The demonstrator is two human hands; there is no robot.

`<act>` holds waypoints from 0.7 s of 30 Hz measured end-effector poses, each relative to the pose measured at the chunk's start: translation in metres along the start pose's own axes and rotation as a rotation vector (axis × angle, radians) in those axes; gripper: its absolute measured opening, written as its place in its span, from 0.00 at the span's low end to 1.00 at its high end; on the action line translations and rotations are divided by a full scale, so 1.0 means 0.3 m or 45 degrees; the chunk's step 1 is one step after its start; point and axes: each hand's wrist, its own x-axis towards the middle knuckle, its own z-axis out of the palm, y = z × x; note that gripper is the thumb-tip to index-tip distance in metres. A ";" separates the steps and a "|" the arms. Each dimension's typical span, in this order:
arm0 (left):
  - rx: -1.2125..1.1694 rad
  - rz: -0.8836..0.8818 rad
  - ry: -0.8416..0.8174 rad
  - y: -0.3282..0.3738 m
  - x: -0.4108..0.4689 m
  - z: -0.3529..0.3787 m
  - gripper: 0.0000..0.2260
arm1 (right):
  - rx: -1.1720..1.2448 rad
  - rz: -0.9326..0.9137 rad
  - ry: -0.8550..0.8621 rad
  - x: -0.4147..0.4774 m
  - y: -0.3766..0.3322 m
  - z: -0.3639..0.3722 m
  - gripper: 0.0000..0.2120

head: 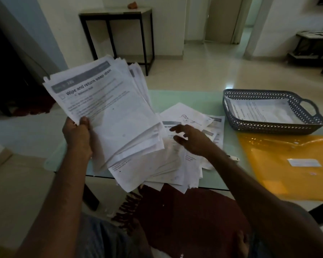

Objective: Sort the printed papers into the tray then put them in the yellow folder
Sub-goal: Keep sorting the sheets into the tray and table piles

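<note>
Glass table (pixel 199 98): pale green top, carrying the papers, the tray and the folder.
Left hand (pixel 77 135): raised at the near left, thumb on top and fingers hidden underneath, gripping the lower corner of a thick stack.
Held stack (pixel 116 112): printed sheets fanned unevenly and tilted up off the table; the top sheet reads "Wipe and return soap dish".
Right hand (pixel 194 140): stretched out over the loose papers at the centre, fingers straight and spread, holding nothing; whether the fingertips touch the paper cannot be told.
Loose papers (pixel 168 164): a messy heap lying flat on the table, its near edge hanging over the table's near rim, partly under the held stack.
Tray (pixel 272 127): dark grey perforated basket with a handle, at the far right of the table.
Sorted sheets (pixel 267 112): printed pages lying flat inside the tray.
Yellow folder (pixel 280 164): flat on the table at the near right, just near of the tray, with a small white label (pixel 304 162).
Dark red cloth (pixel 185 211): fringed, below the table's near edge.
Side table (pixel 116 15): black-framed, against the far wall.
</note>
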 end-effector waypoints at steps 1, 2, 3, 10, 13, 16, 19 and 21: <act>-0.008 -0.006 0.000 -0.003 0.004 -0.006 0.15 | -0.119 -0.021 -0.099 -0.005 0.014 0.016 0.19; -0.008 -0.014 0.002 -0.005 0.004 -0.008 0.14 | -0.235 -0.024 -0.185 -0.015 0.017 0.029 0.23; -0.006 -0.017 0.002 -0.007 0.003 -0.004 0.14 | -0.354 -0.022 -0.255 -0.026 0.016 0.040 0.25; -0.032 -0.068 0.005 -0.014 -0.001 0.013 0.15 | -0.502 0.076 -0.080 -0.048 -0.011 0.046 0.24; -0.026 -0.088 0.039 -0.016 0.005 0.004 0.15 | -0.417 -0.031 0.087 -0.055 -0.052 0.100 0.28; -0.043 -0.116 0.055 -0.021 0.009 -0.004 0.16 | -0.562 -0.236 -0.142 -0.065 -0.071 0.153 0.29; -0.056 -0.136 0.039 -0.025 0.003 -0.004 0.17 | -0.532 -0.153 -0.174 -0.055 -0.055 0.145 0.26; -0.073 -0.151 0.030 -0.027 -0.004 0.002 0.17 | -0.500 -0.096 -0.088 -0.047 -0.038 0.119 0.22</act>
